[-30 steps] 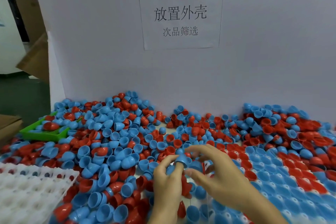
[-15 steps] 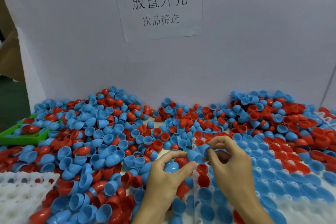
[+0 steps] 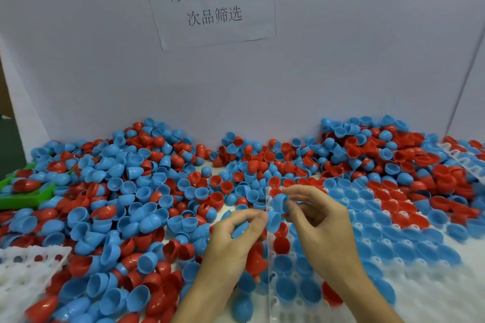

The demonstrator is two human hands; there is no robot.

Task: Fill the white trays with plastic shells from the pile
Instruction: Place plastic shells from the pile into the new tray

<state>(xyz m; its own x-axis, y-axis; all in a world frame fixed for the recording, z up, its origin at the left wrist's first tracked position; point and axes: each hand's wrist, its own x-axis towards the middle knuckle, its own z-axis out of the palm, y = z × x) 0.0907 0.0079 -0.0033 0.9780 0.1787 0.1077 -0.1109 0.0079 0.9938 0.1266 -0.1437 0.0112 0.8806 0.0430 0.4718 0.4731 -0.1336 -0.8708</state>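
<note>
- A white backboard (image 3: 341, 60) is stood across the far side, at 12 o'clock, with a printed paper sign (image 3: 210, 0) fixed to it.
- The surface (image 3: 207, 238) is covered from 9 to 3 o'clock by the pile of red and blue plastic shells (image 3: 126, 191), heaped against the backboard.
- A white tray (image 3: 409, 278) is laid at 3 to 5 o'clock; many of its cups are filled with blue and red shells, while its near rows are seen bare.
- A second white tray (image 3: 23, 278) is set at 8 o'clock, partly out of view.
- A green bin (image 3: 23, 198) is placed at 9 o'clock, half buried by the pile.
- The left hand (image 3: 231, 244) is held at 6 o'clock, its grip curled around a few shells (image 3: 240, 231), blue and red.
- The right hand (image 3: 320, 223) is raised just beside the left, over the tray's left edge; a blue shell (image 3: 278, 202) is pinched between thumb and forefinger, the grip clamped on it.
</note>
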